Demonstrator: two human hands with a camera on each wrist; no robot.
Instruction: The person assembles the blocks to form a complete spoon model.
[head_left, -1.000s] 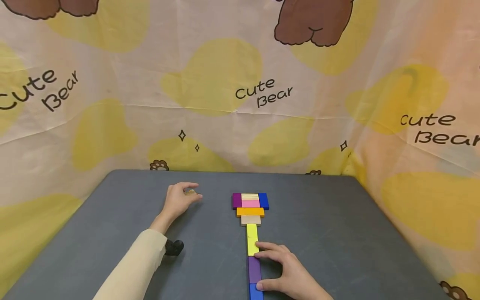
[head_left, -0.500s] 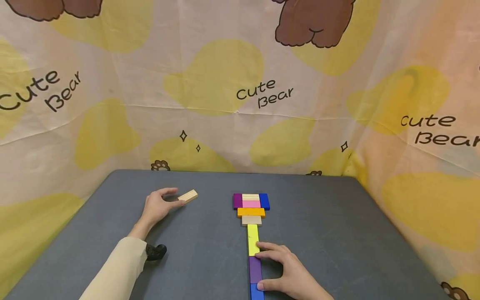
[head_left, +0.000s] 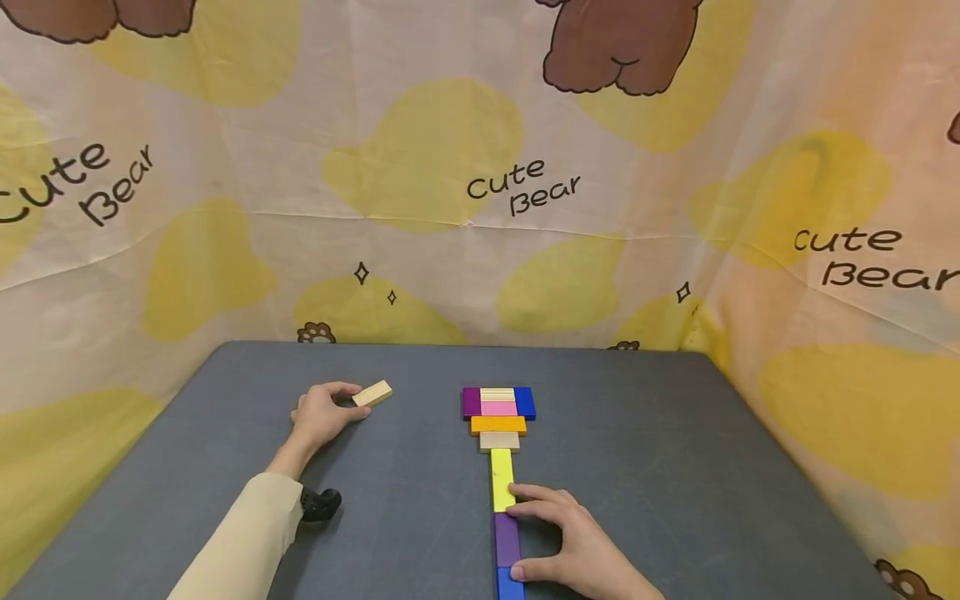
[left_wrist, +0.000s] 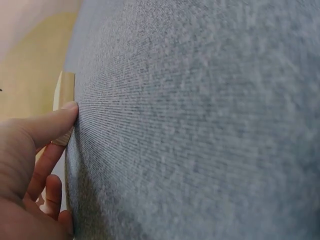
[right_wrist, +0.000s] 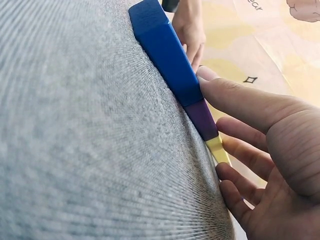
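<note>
At the back left, a plain wooden block (head_left: pixel 375 393) lies slanted on the grey table. My left hand (head_left: pixel 318 417) pinches its near-left end; in the left wrist view the thumb lies on the wooden block (left_wrist: pixel 66 87) with a finger behind it. My right hand (head_left: pixel 577 537) rests along the right side of a line of blocks, holding nothing. Its fingertips touch the yellow block (head_left: pixel 502 479), beside the purple block (head_left: pixel 506 539), and the thumb touches the blue block (head_left: pixel 510 586). In the right wrist view that blue block (right_wrist: pixel 165 55) is nearest the camera.
Beyond the yellow block lie a beige block (head_left: pixel 499 442) and an orange block (head_left: pixel 498 426) crosswise. Behind them, a pink block (head_left: pixel 498 408) and thin wooden strips (head_left: pixel 497 394) sit between magenta and dark blue blocks. A patterned cloth (head_left: pixel 420 158) hangs behind the table.
My left hand first drew back leftward from the wooden block, exposing most of it, then moved slightly back in, its index finger now at the block's end. My right hand stays in place.
</note>
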